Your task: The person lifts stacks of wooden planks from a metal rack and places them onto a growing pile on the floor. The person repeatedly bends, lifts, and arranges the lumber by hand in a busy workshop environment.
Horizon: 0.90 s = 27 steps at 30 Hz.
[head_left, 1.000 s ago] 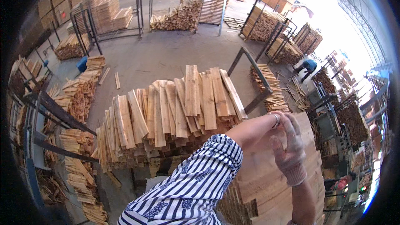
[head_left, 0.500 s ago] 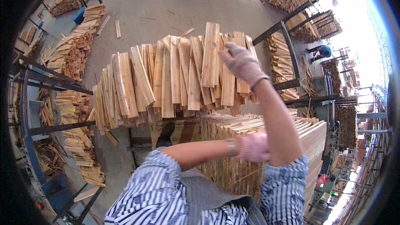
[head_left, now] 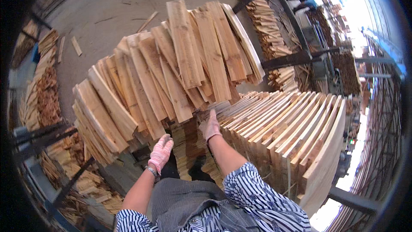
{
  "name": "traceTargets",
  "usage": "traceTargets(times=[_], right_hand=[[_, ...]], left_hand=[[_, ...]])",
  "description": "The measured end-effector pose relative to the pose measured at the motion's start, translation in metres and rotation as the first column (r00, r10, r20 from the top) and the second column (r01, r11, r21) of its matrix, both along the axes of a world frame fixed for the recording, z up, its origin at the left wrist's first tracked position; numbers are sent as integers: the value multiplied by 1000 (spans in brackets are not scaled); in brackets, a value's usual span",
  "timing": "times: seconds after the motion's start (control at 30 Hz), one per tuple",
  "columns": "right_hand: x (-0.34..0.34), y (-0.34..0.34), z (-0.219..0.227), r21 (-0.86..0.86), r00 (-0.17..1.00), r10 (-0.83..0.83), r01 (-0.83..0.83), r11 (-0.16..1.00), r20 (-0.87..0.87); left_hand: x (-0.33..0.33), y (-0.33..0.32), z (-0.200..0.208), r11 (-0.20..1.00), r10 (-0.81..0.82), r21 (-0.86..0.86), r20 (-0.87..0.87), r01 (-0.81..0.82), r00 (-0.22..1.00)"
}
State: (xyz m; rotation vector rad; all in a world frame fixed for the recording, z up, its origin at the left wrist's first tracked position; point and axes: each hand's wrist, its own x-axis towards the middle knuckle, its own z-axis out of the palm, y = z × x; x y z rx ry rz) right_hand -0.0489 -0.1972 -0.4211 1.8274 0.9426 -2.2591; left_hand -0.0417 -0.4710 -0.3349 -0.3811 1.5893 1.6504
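Observation:
My left hand [head_left: 161, 152], in a pink-and-white glove, is by the lower ends of the front boards, its fingers apart and nothing in them. To its right, my right hand [head_left: 211, 126] is stretched out, also gloved and holding nothing, beside the near corner of a stack of upright boards. Ahead of both lies a long row of loose wooden boards [head_left: 171, 73], overlapping at uneven angles. One wide board [head_left: 183, 38] lies on top of the others. The upright stack [head_left: 292, 137] has its boards set on edge, side by side, at my right.
Dark metal rack bars [head_left: 285, 60] jut out at the row's right end, and more rack bars [head_left: 40, 139] stand at the left. Further piles of boards [head_left: 43, 81] line the far left. A person [head_left: 305, 2] bends at the upper right. Loose sticks [head_left: 76, 46] lie on the concrete floor.
My crossed arms have come apart. The left hand has moved left from the upright stack; the right has dropped from the top of the row toward me. The view has turned and come closer.

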Motion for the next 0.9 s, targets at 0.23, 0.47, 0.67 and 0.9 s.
traceTargets(times=[0.23,0.47,0.67,0.9], right_hand=[[-82,38,-23,137,999,14,-18,990,29],[-24,60,-91,516,900,415,-293,805,-135],[-28,-78,8,394,957,270,-207,896,-110],[-42,-19,67,701,598,622,-705,108,505]], left_hand=[[-129,42,-51,994,49,101,-5,-48,999],[-223,118,-62,988,31,146,142,-52,989],[-278,162,-88,888,93,-453,12,-78,996],[-278,135,-92,978,124,-162,-67,-133,990]])
